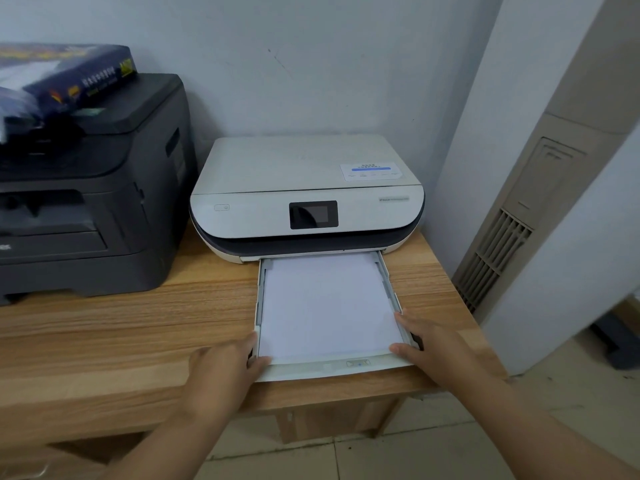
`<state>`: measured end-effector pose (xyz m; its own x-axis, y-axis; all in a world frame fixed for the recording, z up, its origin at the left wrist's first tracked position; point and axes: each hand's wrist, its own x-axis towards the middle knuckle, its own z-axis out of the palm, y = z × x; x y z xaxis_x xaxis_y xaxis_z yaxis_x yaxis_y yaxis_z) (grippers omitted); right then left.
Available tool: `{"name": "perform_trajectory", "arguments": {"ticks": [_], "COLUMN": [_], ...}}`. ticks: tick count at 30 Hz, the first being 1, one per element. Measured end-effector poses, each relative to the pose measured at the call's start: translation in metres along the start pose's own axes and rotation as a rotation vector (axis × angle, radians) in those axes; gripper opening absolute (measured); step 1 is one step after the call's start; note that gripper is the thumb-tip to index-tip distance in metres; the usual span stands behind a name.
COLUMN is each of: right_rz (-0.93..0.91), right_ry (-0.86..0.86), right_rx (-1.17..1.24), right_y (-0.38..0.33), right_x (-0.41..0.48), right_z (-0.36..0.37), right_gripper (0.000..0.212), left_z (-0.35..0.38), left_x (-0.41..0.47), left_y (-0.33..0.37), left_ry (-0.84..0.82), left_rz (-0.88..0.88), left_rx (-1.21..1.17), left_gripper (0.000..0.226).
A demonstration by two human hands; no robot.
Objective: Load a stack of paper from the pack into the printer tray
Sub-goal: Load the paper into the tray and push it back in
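Paper stack lies flat in the printer tray, which stands drawn out of the white printer over the worktop. We judge the loading itself done; sliding the tray home is left. Left hand has its grip on the tray's front left corner, and right hand grasps the front right corner, thumb on the front lip. Pack rests on top of the black printer, well apart to the left. We find nothing in the tray's path, though an uneven push could skew it.
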<state>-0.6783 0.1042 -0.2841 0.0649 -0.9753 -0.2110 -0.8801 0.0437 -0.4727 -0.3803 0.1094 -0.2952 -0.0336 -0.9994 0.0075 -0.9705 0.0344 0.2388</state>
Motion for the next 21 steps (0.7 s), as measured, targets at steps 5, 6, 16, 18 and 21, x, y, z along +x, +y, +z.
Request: {"name": "perform_trajectory", "arguments": {"ticks": [5,6,16,18,21], "right_rz": [0.02,0.021,0.162,0.184,0.244], "right_ry": [0.006,0.009,0.012,0.007,0.039], "right_rx": [0.019,0.022,0.172,0.232,0.319], "right_y": [-0.003,-0.003,-0.014,-0.019,-0.025], "right_x": [0.0,-0.001,0.011,0.022,0.042], "right_z": [-0.001,0.0,-0.011,-0.012,-0.014], "right_gripper": [0.065,0.065,0.046,0.044,0.038], "left_z": [-0.002,-0.002,-0.013,-0.019,-0.019], "left_x": [-0.001,-0.002,0.009,0.019,0.037], "left_y": [0.003,0.004,-0.005,-0.003,0.0], "left_ry": [-0.012,-0.012,-0.066,-0.077,-0.113], "left_rz": [-0.008,-0.009,-0.039,-0.052,-0.121], "left_rx": [0.009,0.011,-0.351,-0.46,-0.617], "left_gripper": [0.034,0.032,0.021,0.019,0.025]}}
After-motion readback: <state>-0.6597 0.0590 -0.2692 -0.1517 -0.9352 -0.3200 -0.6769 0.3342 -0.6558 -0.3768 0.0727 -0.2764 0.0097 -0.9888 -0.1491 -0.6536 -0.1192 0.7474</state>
